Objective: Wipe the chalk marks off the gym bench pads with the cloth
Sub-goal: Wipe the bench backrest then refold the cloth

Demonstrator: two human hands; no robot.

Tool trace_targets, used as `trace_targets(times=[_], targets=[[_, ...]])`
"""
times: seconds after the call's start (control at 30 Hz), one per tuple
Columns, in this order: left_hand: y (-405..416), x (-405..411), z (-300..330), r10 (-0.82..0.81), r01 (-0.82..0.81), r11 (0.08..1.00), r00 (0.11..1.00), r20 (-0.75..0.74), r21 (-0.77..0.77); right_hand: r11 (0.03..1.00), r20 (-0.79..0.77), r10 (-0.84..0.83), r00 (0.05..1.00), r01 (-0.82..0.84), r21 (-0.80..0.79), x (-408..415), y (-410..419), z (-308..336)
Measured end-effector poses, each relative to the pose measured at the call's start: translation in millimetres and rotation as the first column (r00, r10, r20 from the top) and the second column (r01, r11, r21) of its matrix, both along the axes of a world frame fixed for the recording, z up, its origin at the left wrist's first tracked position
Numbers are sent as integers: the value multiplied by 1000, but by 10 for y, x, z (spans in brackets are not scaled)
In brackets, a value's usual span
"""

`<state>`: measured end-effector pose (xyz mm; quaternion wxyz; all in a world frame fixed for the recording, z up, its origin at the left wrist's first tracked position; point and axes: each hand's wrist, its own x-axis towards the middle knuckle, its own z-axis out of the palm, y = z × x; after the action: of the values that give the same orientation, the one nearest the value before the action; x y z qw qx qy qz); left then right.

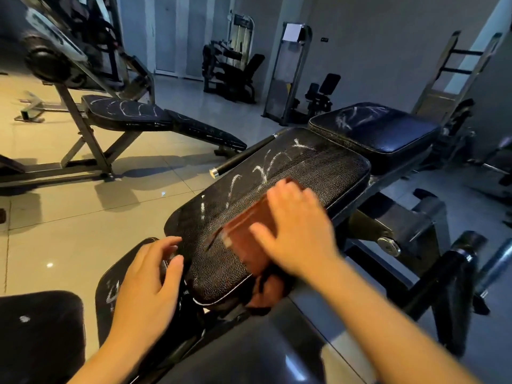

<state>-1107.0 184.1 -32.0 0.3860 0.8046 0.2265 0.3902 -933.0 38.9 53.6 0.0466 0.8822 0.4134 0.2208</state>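
- Writing: white chalk marks [266,169] scrawled across the middle bench pad [318,173], loose strokes, no readable word; no brand or label legible anywhere.
- Middle bench pad: black pebbled leather, long, tilted, running from 7 o'clock to 1 o'clock through frame centre; chalk sits along its 10 o'clock edge, the side toward 4 o'clock looks bare.
- Cloth [249,231]: reddish-brown, motion-blurred, flat on the lower half of that pad, one end hanging over the pad's near edge at 6 o'clock.
- Right hand [296,228]: on top of the cloth, fingers spread and fairly straight, pressing it to the pad; grip not closed round anything, blurred.
- Left hand [149,278]: at 7 o'clock, fingers curled over the pad's near-left corner, gripping the edge.
- Far pad [388,134]: black, smooth, at 1 o'clock, just beyond the middle pad, smeared white chalk on its top.
- Near pad [110,286]: black, at 8 o'clock under the left hand, chalk scribble on it, unreadable.
- Second bench [155,117]: at 10 o'clock, well apart, black pads with curved chalk lines on the seat.
- Black bar [241,156] with a silver end cap sticks out toward 9 o'clock beside the middle pad.
- Floor [83,217]: beige tiles, glossy.
- Background at 12 o'clock: weight machines [230,67], a white sheet [291,31] on one frame, text too small to tell.
- No containers in view.
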Motion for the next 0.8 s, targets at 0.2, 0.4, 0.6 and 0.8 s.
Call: trace_targets(times=[0.2, 0.4, 0.6, 0.8], targets=[[-119, 71, -15, -47, 50, 994, 999, -27, 98, 908, -11, -413, 911, 412, 70, 923, -176, 746], [-37, 127, -10, 29, -29, 1000, 999, 37, -2, 937, -11, -305, 952, 302, 178, 93, 249, 155], [-47, 66, 15, 46, -45, 998, 999, 27, -36, 998, -82, 44, 996, -41, 40, -845, 579, -664], [-163, 83, -60, 30, -29, 990, 1000, -6, 140, 882, 46, 159, 986, -162, 442, -392, -30, -745]])
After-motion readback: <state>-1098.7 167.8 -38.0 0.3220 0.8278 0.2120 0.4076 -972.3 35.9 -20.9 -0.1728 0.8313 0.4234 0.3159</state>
